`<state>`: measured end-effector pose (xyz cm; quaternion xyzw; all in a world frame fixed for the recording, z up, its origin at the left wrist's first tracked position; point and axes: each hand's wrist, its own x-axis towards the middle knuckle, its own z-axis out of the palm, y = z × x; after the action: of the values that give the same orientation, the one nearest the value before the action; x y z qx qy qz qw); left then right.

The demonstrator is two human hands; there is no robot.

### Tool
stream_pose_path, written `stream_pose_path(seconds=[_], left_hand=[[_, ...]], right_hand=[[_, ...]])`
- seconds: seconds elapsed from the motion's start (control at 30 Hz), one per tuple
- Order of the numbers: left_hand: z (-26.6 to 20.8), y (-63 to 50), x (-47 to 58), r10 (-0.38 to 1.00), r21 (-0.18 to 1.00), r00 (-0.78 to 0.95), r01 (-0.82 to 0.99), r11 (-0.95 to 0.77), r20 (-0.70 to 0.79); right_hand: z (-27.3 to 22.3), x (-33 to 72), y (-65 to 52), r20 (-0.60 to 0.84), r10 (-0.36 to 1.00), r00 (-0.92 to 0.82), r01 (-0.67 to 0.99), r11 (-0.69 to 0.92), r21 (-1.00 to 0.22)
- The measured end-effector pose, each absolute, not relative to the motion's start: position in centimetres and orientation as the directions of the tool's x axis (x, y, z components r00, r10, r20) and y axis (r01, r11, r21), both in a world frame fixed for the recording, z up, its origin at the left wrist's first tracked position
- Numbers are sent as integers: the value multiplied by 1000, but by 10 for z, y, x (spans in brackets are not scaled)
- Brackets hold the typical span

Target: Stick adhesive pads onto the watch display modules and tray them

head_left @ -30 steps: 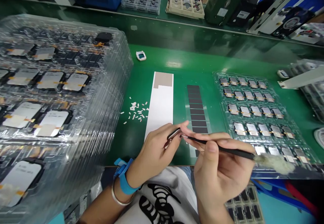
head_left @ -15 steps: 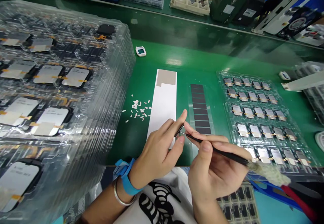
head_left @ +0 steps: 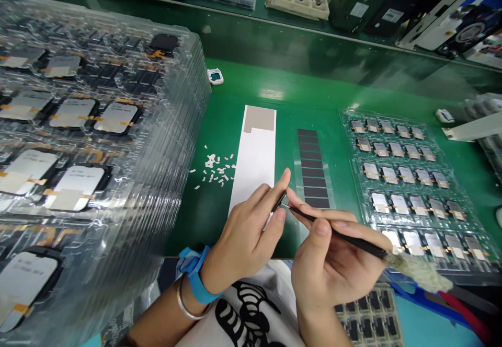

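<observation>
Head view, items as seen over your hands.

Left hand: your fingers are pinched together on a small dark part, held edge-on above the green surface. What the part is cannot be made out. A blue wrist strap and a metal bangle sit on that wrist.

Right hand: your fingers are closed on black tweezers. Their tip meets the small dark part, right at your left fingertips. The rear end of the tweezers is wrapped in pale fuzzy material.

Just beyond your fingertips: a white backing strip lying flat, with a grey patch at its far end. Beside it, toward your right fingers, a clear strip of dark rectangular pads.

Left of the white strip: a scatter of small white scraps.

Right of your right fingers: a clear tray holding rows of small silvery components.

Left of your left fingers: a tall stack of clear blister trays with larger screen-like parts in their pockets.

Far beyond your fingers: one small white-framed part alone on the surface, and more trays and equipment along the back edge.
</observation>
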<state>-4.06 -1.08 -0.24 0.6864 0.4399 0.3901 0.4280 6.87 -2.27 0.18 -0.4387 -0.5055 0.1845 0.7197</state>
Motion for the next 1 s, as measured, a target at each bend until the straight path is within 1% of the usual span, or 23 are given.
stream_pose_path(seconds=[0.4,0.57,0.67,1.0], left_hand=[[-4,-10,-40,939,923,305,289,-252,161],[-5,-11,-40,942,915,299,318,-248,151],[-4,-10,-40,944,915,297,324,-240,142],[-4,-12,-41,942,932,300,277,-235,148]], right_hand=[[-2,71,-23,556,724,408,186,530,-827],[-3,70,-23,573,708,414,160,563,-811],[-3,70,-22,586,699,411,179,568,-803],[-4,74,-20,631,697,341,191,606,-773]])
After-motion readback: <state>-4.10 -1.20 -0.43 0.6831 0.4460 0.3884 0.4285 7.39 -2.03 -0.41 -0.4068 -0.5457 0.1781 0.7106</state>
